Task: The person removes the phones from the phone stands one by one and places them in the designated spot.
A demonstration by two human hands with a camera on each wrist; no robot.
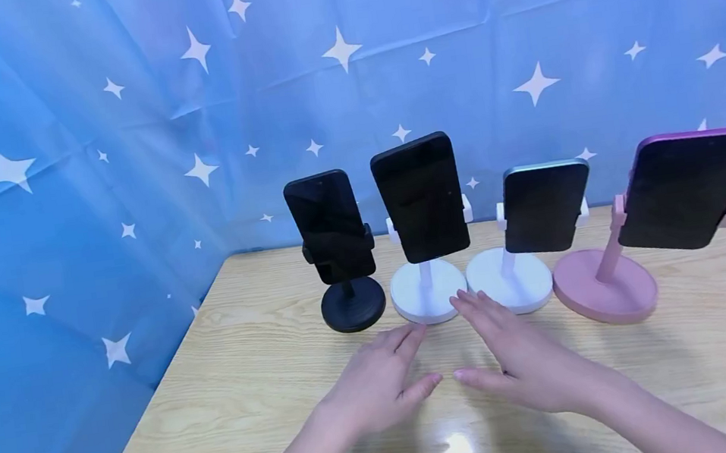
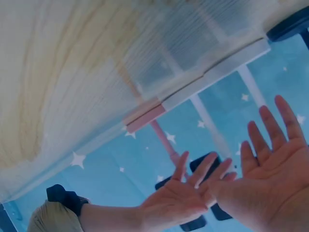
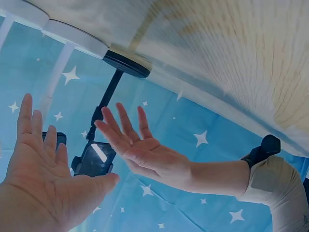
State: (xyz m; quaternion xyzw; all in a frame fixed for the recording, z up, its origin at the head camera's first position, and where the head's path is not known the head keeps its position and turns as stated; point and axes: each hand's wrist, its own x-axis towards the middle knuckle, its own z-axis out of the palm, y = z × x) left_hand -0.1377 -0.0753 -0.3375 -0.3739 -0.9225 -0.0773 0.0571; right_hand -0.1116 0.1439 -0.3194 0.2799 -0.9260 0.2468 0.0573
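Four is not counted here; several phone stands line the back of the table, each carrying a phone. At the left, a black stand bears a dark phone. Beside it a white stand holds a larger black phone, and another white stand a blue-edged phone. Rightmost is a pink stand with a purple-edged phone. My left hand and right hand hover before the white stands, fingers extended, holding nothing, thumbs close but apart.
The wooden table reaches to a blue star-patterned curtain at the back and left. A bright light reflection lies on the tabletop near the front. A dark wrist strap shows on the left arm in the right wrist view.
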